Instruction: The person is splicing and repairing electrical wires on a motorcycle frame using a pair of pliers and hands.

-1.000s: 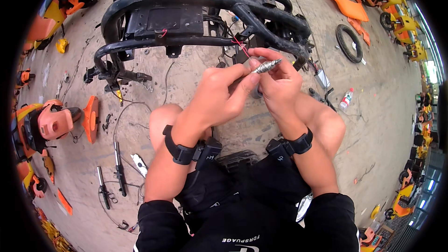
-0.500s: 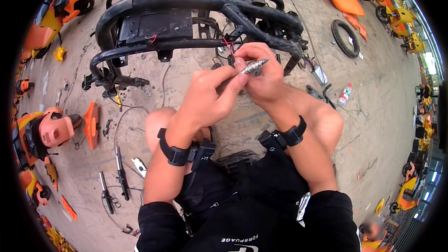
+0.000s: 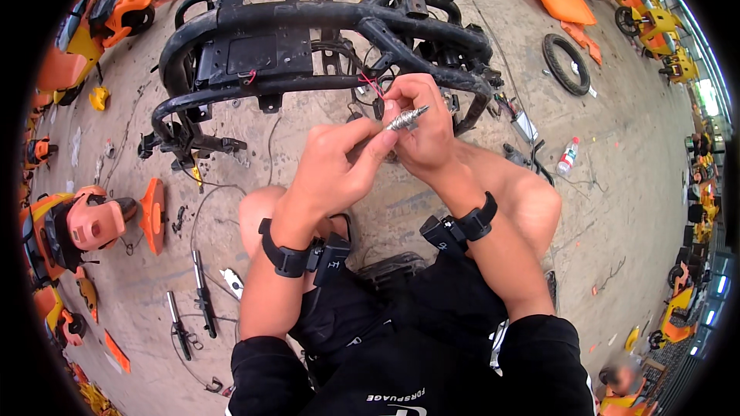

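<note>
My left hand (image 3: 339,158) is closed, its thumb and index finger pinching the lower end of a small silver, ridged, tapering piece (image 3: 406,119) whose dark tip points right. I cannot make out its exact kind. My right hand (image 3: 426,125) is closed just beside it, fingertips at the end of a thin red wire (image 3: 370,83). That wire comes out of a black tubular vehicle frame (image 3: 285,15), which lies on the floor beyond my hands. The right palm partly hides where the wire and the silver piece meet.
Two shock absorbers (image 3: 202,293) lie at lower left on the concrete floor. Orange body panels (image 3: 153,216) and a scooter front part (image 3: 96,219) are farther left. At right are a bottle (image 3: 568,156), a metal box with wires (image 3: 525,125) and a tyre (image 3: 566,65).
Both hands have shifted slightly left in the picture with the silver piece, along with a small shift of the whole view. Their grip looks the same.
</note>
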